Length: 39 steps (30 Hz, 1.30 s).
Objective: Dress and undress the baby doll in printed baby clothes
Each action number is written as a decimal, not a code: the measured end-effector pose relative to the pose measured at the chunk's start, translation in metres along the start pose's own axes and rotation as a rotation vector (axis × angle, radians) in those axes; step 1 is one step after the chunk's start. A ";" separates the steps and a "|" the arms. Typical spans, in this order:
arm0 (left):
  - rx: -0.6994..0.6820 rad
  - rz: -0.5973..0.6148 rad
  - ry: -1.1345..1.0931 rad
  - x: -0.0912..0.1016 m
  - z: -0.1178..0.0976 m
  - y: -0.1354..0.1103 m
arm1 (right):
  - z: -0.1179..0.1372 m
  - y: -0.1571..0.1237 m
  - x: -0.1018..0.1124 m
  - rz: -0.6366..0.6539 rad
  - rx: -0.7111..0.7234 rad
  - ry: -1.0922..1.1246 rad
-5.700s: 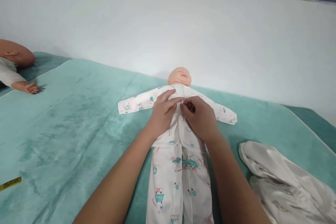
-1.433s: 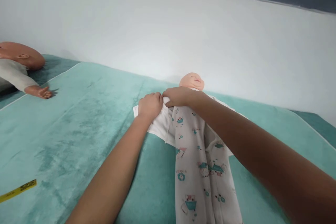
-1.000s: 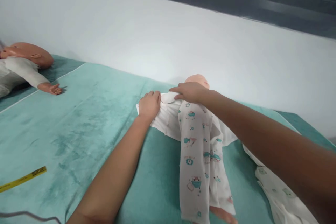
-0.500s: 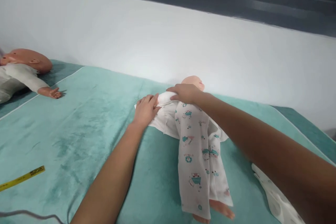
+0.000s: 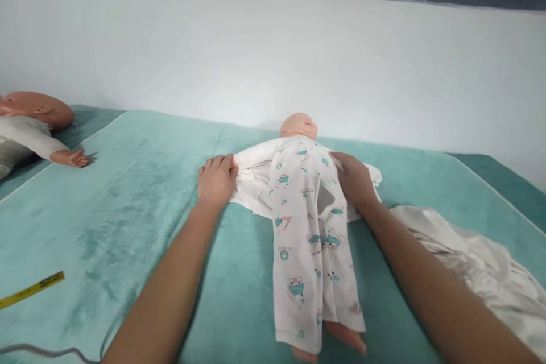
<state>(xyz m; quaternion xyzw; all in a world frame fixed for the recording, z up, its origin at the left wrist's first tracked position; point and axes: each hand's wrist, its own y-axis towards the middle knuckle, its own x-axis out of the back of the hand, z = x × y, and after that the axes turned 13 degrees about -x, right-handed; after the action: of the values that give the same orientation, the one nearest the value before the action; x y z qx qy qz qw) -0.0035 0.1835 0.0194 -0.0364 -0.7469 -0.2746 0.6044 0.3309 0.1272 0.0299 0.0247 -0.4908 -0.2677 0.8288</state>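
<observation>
A baby doll lies on its back, its head toward the wall and its bare feet toward me. Printed pants, white with teal and pink pictures, cover its front from the chest down over the legs. Under them spreads a white shirt, one sleeve stretched out to the left. My left hand is closed around the end of that sleeve. On the other side, my right hand curls over the shirt's sleeve at the doll's shoulder; its fingertips are partly hidden.
Crumpled white cloth lies to the right, partly behind my forearm. At the far left is another doll in white clothes. A yellow strip and a grey cable lie on the green mat. A white wall rises behind.
My right hand has left the left sleeve and crossed to the doll's right side. My left hand stays at the left sleeve's end. The camera view has turned slightly.
</observation>
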 end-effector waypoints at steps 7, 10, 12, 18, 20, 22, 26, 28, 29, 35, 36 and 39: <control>-0.014 -0.042 -0.002 -0.003 -0.002 -0.002 | -0.020 -0.001 -0.011 -0.194 -0.138 -0.113; 0.047 -0.170 -0.100 0.009 -0.024 0.010 | -0.023 0.004 -0.009 -0.203 -0.256 -0.126; 0.005 -0.257 -0.189 0.022 -0.057 0.029 | -0.026 0.004 -0.010 -0.167 -0.271 -0.131; -0.493 0.301 -0.090 0.030 -0.189 0.103 | -0.029 0.004 -0.013 -0.150 -0.215 -0.180; -0.502 0.394 -0.016 0.021 -0.213 0.118 | -0.028 0.004 -0.011 -0.131 -0.202 -0.194; -0.489 0.430 0.008 0.013 -0.220 0.126 | -0.030 0.006 -0.007 -0.105 -0.202 -0.190; -0.494 0.492 0.036 0.020 -0.202 0.127 | -0.035 0.010 0.001 -0.081 -0.226 -0.097; -0.481 0.530 0.066 0.030 -0.189 0.127 | -0.037 0.011 0.002 -0.086 -0.253 -0.048; -0.474 0.553 0.091 0.035 -0.184 0.127 | -0.037 0.012 0.003 -0.086 -0.275 -0.031; -0.473 0.618 0.185 0.025 -0.197 0.132 | -0.040 0.015 -0.003 -0.037 -0.337 0.087; -0.478 0.622 0.187 0.018 -0.202 0.133 | -0.041 0.015 -0.004 -0.044 -0.325 0.131; -0.478 0.634 0.190 0.001 -0.210 0.138 | -0.043 0.017 -0.007 -0.086 -0.305 0.291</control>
<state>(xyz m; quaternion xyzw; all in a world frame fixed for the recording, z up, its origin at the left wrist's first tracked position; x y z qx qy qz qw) 0.2350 0.2040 0.0959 -0.3788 -0.5546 -0.2426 0.7000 0.3711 0.1357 0.0077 -0.0417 -0.3181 -0.3675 0.8729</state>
